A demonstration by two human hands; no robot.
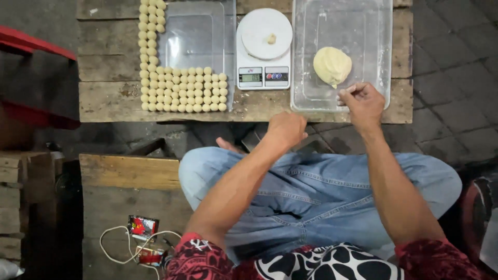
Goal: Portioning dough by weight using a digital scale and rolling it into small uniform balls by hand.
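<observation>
Left hand (286,128) is curled into a loose fist, fingers clenched, can't tell if there's anything inside. Right hand (363,102) sits at the near rim of the clear plastic tray (301,62), fingers pinched on a tiny bit of dough. Just past those fingers is the pale yellow lump of dough (332,65) inside the tray. Left of that, a white digital kitchen scale (263,49) on the worn wooden surface (109,101), with a small dough crumb (271,39) on its plate. Further left, neat rows of small round dough balls (181,93).
</observation>
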